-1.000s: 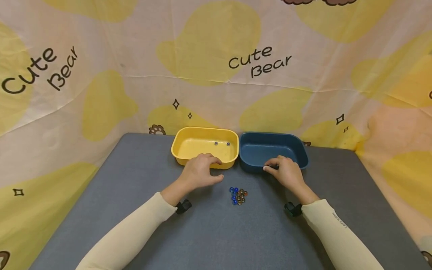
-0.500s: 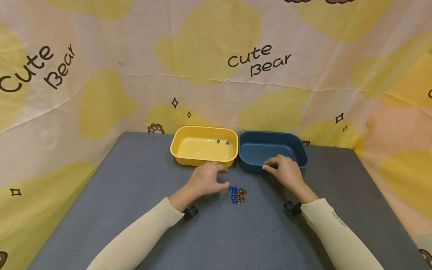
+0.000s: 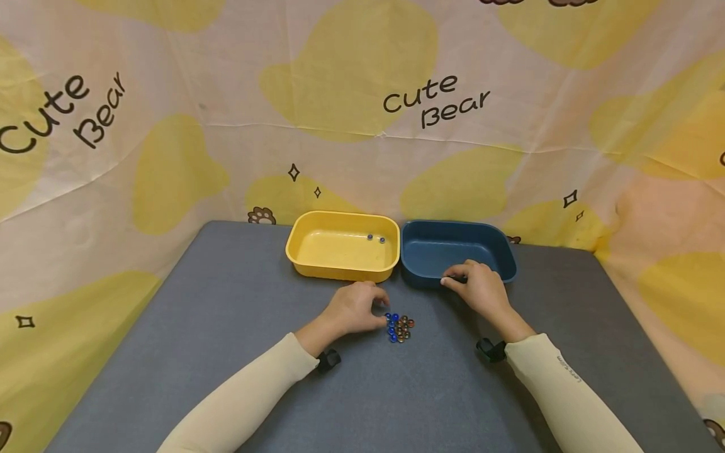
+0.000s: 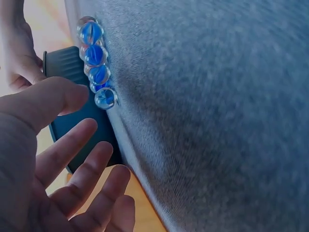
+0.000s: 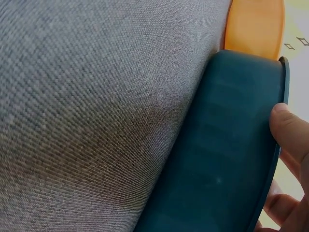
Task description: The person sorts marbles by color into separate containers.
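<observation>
A tight cluster of glass marbles, blue ones (image 3: 392, 331) on the left and brown ones (image 3: 404, 329) on the right, lies on the grey table. My left hand (image 3: 358, 308) is at the cluster's left edge, thumb and fingers parted and holding nothing. In the left wrist view its thumb (image 4: 72, 98) points at a row of blue marbles (image 4: 99, 75). At the dark blue bin (image 3: 421, 275), my right hand (image 3: 480, 288) pinches the front rim; the right wrist view has its thumb (image 5: 287, 126) outside and the fingers on the inner side.
Left of the blue bin, side by side with it, stands a yellow bin (image 3: 340, 272) with two small marbles (image 3: 382, 240) inside. Behind both bins hangs a patterned cloth (image 3: 351, 75). The grey table (image 3: 238, 302) stretches in front of them.
My left hand has come from the yellow bin's front rim toward me and right, to the marbles. One marble in the yellow bin has rolled slightly right. The right hand stays put.
</observation>
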### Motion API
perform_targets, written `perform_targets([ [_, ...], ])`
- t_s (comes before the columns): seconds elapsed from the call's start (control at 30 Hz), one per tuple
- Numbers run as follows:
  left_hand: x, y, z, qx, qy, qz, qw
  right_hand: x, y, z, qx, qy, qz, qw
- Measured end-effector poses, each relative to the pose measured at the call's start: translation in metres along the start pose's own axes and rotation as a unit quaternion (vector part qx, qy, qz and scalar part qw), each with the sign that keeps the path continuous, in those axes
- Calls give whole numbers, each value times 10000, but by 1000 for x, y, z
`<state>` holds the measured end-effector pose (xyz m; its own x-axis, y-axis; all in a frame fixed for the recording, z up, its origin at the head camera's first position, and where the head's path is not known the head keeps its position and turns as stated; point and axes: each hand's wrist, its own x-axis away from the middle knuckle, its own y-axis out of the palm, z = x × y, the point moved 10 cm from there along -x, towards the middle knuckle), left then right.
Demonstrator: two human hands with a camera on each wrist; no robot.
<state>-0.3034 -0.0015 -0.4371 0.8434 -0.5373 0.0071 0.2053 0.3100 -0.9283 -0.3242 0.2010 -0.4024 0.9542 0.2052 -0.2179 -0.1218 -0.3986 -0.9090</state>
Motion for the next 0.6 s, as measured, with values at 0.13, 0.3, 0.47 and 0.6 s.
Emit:
perform_targets([
  [0.13, -2, 4, -1, 36, -37, -57, 10000, 0, 0, 0, 24, 21, -14, 10000],
  [0.3, -4, 7, -2, 37, -70, -100, 9999, 0, 0, 0, 13, 17, -23, 10000],
  [0.47, -6, 8, -1, -11, -94, -169, 9998, 0, 0, 0, -16, 16, -48, 10000],
  [0.6, -6, 9, 0, -50, -63, -179, 9998, 0, 0, 0, -21, 27, -52, 10000],
])
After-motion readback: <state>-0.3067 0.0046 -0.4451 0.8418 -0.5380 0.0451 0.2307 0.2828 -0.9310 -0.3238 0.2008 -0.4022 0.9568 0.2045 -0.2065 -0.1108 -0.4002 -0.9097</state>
